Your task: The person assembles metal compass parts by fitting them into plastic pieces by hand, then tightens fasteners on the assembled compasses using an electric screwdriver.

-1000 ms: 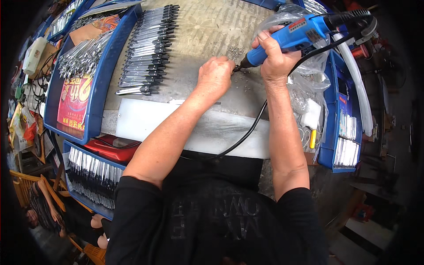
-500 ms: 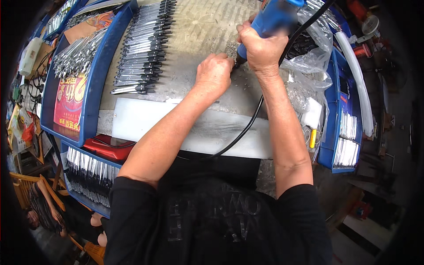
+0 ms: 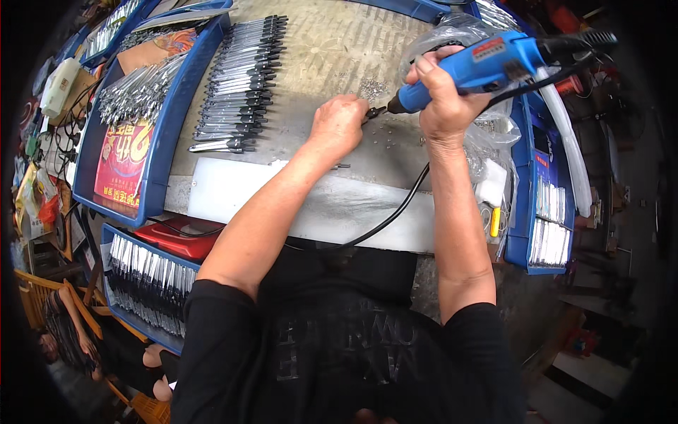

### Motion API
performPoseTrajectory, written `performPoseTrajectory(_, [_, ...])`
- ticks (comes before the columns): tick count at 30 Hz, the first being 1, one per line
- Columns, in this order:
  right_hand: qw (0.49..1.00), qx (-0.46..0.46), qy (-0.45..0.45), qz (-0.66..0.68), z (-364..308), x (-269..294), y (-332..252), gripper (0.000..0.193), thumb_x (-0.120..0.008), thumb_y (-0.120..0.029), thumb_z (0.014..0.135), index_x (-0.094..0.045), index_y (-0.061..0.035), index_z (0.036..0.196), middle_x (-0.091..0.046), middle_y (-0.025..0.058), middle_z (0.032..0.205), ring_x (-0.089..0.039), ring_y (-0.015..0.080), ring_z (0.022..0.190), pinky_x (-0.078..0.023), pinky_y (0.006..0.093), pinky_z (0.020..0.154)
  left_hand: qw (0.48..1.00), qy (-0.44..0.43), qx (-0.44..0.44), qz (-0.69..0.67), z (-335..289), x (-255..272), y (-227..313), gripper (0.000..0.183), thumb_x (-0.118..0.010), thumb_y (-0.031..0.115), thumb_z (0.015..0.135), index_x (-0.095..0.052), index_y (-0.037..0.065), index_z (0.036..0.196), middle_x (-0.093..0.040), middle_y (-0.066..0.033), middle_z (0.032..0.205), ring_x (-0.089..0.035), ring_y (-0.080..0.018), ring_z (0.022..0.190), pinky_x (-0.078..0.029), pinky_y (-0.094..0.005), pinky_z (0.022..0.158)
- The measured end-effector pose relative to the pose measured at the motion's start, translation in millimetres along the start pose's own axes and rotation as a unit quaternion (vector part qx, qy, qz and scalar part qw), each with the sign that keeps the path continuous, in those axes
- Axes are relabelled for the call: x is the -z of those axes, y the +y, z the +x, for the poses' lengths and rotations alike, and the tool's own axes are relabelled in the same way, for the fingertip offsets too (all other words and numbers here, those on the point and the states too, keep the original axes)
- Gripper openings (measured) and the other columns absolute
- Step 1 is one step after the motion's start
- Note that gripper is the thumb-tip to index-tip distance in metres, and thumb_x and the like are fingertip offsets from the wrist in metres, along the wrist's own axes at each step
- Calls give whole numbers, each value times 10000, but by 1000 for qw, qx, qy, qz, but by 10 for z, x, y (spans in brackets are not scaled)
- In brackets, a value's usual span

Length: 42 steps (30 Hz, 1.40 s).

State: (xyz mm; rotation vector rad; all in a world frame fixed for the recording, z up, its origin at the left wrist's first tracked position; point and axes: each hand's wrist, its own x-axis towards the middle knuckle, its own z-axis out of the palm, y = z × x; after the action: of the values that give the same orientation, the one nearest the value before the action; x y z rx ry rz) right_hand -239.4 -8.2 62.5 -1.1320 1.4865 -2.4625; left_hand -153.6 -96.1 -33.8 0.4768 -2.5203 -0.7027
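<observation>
In my right hand (image 3: 448, 102) is a blue corded power tool (image 3: 487, 65), like an electric screwdriver. Its dark nose points left and slightly down. My left hand (image 3: 339, 126) is closed on a slim, black-ended piece like a pen (image 3: 374, 112). That black end reaches out from the fingertips to the tool's nose; whether they touch is too small to tell. Left of my left hand lies a long row of silver pens (image 3: 233, 92) with black ends pointing right. Small metal bits (image 3: 373, 88) are scattered on the worktable (image 3: 311, 78) beyond the tool's nose.
Blue trays with silver pen parts (image 3: 141, 92) and black-and-silver pens (image 3: 148, 279) stand at left. A white board (image 3: 240, 191) edges the table, with the black cord (image 3: 385, 218) across it. Plastic bags (image 3: 459, 32) and a blue bin (image 3: 522, 226) are at right. Someone sits lower left.
The power tool has swung round toward the right and lowered, so its body lies more level. My right hand has turned with it. My left hand has hardly moved.
</observation>
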Motion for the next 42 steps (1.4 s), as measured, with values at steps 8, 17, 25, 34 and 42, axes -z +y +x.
performPoseTrajectory(8, [998,-28,22,50,-66,121,-108,348,-651,26,650,-457,19,939,-519,76,756,-546,147,617,-492,297,519,997,-41,-65,24,-179,175,20,103,-633,123,713,-604,46,776,-552,-88,748,-554,-285,791,-452,-399,672])
performPoseTrajectory(17, [998,-31,40,33,-168,103,-131,270,-631,-1,654,-489,33,881,-535,97,701,-549,174,556,-476,303,532,994,-50,-86,45,-220,138,38,94,-627,119,712,-593,42,755,-548,-75,735,-553,-266,785,-457,-393,653])
performPoseTrajectory(25, [997,-39,49,38,-178,141,-104,263,-639,8,651,-492,31,867,-537,79,714,-551,162,562,-485,286,529,993,-46,-95,49,-189,94,41,56,-599,99,715,-594,46,733,-548,-75,730,-553,-265,776,-459,-394,648])
performPoseTrajectory(34, [997,-42,50,41,-182,154,-23,262,-642,-1,650,-495,37,862,-541,81,713,-554,163,562,-488,290,525,991,-48,-105,72,-183,100,65,42,-555,57,699,-596,51,704,-552,-70,729,-553,-261,775,-466,-393,639])
performPoseTrajectory(42, [997,-40,49,48,-190,160,-28,266,-647,-7,649,-502,42,866,-553,86,722,-564,165,556,-491,286,526,993,-56,-90,58,-158,123,58,43,-584,83,713,-602,53,737,-554,-78,740,-557,-274,775,-459,-395,654])
